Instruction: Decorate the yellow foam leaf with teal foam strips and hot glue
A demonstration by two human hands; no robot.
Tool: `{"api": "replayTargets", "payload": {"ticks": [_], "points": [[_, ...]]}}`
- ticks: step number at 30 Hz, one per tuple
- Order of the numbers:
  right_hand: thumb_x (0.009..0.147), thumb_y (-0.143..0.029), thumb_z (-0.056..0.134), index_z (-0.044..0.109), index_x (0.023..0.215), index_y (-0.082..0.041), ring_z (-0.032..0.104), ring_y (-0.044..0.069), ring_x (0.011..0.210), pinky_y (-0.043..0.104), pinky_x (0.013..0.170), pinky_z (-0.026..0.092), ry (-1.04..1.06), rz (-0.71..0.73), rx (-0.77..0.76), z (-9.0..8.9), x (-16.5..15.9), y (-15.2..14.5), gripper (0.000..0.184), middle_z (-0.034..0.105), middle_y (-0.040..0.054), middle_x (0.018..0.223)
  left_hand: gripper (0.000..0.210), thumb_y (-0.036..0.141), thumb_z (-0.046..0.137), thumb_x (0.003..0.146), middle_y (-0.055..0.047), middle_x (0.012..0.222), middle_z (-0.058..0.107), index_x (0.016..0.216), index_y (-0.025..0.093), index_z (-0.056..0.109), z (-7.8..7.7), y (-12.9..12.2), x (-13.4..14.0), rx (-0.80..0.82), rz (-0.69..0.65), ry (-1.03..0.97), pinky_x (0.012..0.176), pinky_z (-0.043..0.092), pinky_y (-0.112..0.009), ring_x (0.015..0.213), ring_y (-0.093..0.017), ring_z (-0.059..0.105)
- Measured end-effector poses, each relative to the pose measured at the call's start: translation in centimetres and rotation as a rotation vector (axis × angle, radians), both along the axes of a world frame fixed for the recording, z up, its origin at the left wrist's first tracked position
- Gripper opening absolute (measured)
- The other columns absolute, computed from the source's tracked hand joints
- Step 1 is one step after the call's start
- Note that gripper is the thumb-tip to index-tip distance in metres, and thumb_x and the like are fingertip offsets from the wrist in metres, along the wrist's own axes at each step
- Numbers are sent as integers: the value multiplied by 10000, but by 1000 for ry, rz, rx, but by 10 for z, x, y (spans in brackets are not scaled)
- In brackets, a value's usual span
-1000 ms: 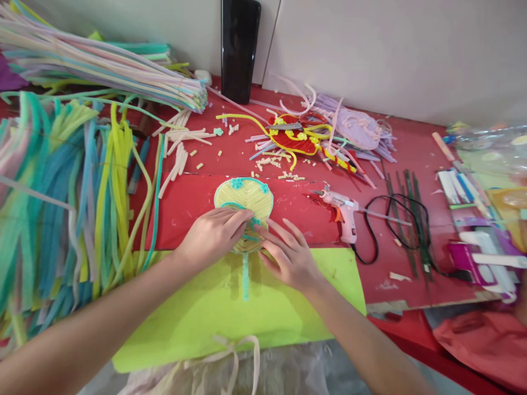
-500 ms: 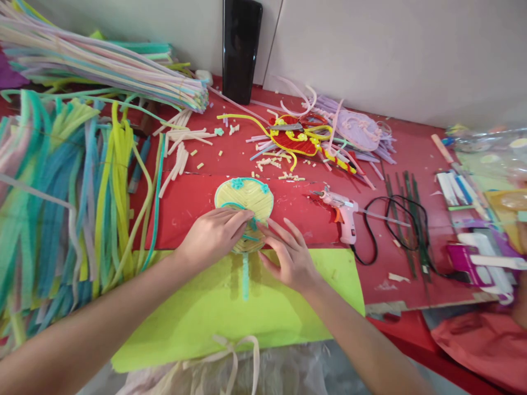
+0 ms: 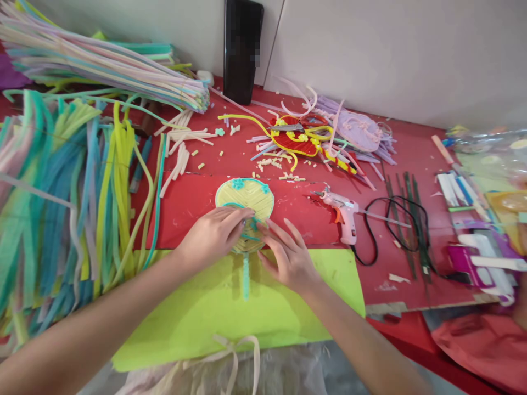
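A round pale-yellow fan (image 3: 247, 195) made of pipe cleaners, with a teal rim, small teal flowers near its top and a teal handle (image 3: 246, 280), lies in front of me. My left hand (image 3: 216, 233) rests over its left side, thumb and fingers pinched on a curved teal pipe cleaner (image 3: 233, 205); the fingertips partly hide it. On the fan's lower right lies my right hand (image 3: 288, 255), fingers apart, with fingertips touching the fan beside the teal piece. Its thumb is spread from the other fingers.
A pink glue gun (image 3: 343, 214) with a black cord lies to the right. Bundled pipe cleaners (image 3: 61, 192) fill the left. Scissors (image 3: 286, 127) sit on a red-and-yellow piece at the back, near cut scraps. A phone (image 3: 242, 52) leans on the wall. Lime cloth (image 3: 189, 323) covers the front.
Almost nothing differs. My left fingertips have shifted very slightly over the teal pipe cleaner; my right hand and the fan stay in place.
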State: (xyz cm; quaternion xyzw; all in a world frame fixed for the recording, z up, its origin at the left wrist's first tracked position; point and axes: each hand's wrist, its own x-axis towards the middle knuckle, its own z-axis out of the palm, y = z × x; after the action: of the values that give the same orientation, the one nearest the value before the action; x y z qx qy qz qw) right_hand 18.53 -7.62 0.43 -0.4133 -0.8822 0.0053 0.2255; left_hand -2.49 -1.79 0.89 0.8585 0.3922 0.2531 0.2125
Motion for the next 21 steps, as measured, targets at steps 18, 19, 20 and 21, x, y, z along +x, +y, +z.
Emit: {"api": "replayTargets", "payload": {"ticks": [18,19,20,21], "points": [[875,-229,532,442,1117,-201,325,237,1381,478,1073,371,211,-162,-167,4,1,0,259,505,115,1381,260,147,445,906,-46,1125,671,1132,189,567,-4,1,0,-61,35,-43,895,516,-342,1015,-175,636],[884,-242,527,440,1122,-195,304,235,1391,488,1101,334,182,-155,-210,3,1,2,258,491,115,1394,266,139,447,903,-45,1117,673,1138,188,561,-5,1,0,-56,30,-40,895,516,-342,1014,-175,635],[891,-250,522,438,1127,-192,298,230,1394,495,1123,302,159,-154,-235,3,2,3,257,489,112,1397,269,136,447,902,-44,1110,674,1142,189,556,-5,1,0,-53,29,-37,895,516,-342,1012,-175,634],[895,-253,521,437,1131,-191,304,225,1391,499,1136,280,147,-161,-237,2,3,4,258,497,108,1391,268,135,447,902,-44,1103,676,1142,189,554,-5,0,0,-50,30,-35,895,516,-342,1009,-175,635]]}}
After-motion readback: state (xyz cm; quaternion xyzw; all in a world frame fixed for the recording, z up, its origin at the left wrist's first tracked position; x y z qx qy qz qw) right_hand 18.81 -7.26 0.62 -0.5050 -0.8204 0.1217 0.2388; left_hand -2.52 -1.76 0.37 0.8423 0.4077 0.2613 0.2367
